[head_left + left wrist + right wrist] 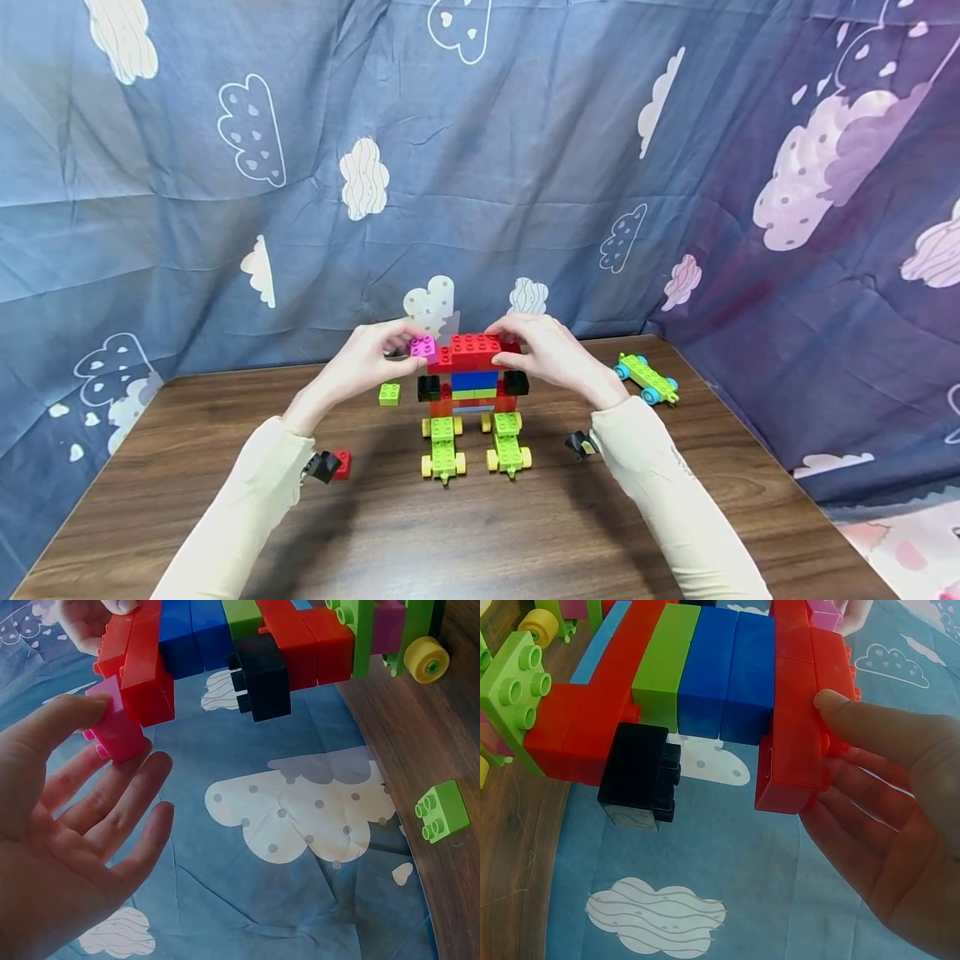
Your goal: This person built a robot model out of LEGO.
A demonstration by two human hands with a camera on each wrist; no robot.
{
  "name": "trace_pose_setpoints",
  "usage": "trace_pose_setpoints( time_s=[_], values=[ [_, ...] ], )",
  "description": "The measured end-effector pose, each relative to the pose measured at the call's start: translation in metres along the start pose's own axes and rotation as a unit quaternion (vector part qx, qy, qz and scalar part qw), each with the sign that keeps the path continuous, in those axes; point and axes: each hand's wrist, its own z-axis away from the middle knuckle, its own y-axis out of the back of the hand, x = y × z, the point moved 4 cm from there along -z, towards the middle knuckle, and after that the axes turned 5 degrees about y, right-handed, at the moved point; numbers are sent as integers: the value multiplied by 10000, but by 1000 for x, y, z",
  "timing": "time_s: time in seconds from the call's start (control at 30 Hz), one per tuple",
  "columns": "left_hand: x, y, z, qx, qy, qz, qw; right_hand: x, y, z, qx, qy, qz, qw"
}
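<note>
On the table stands a tall figure of toy building bricks. Two lime wheeled bases (pixel 444 454) with yellow wheels are its feet; above them come red, lime and blue bricks (pixel 474 381), with a black brick (pixel 429 388) at each side. Red bricks (pixel 475 343) form the top. At the top's left end my left hand (pixel 373 354) pinches a pink brick (pixel 120 729) between thumb and fingers; it touches the red bricks, though whether it is pressed down is unclear. My right hand (pixel 551 357) holds the top's right end, thumb on a red brick (pixel 832 664), fingers behind.
A lime brick (pixel 389 394) lies left of the figure, and a red brick (pixel 341 464) rests nearer, beside the left forearm. At the back right is a lime wheeled base with blue wheels (pixel 648 380). A cloud-patterned curtain (pixel 480 167) hangs behind the wooden table (pixel 375 550).
</note>
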Motion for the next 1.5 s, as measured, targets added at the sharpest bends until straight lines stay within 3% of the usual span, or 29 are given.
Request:
trace_pose_setpoints(
  time_s=[0.27,0.93,1.23,1.5],
  values=[
    [1,1,0,-1,88,-24,10000,0,-2,-2,-26,-8,-20,10000],
    [6,2,-4,-207,-82,-488,9986,0,-2,-1,-40,-13,-31,10000],
    [12,3,-6,-65,-474,-887,9949,-1,0,-1,11,-4,-34,10000],
    [15,2,-5,-72,-586,-1081,9924,-1,-1,-1,46,63,-1,10000]
  ],
)
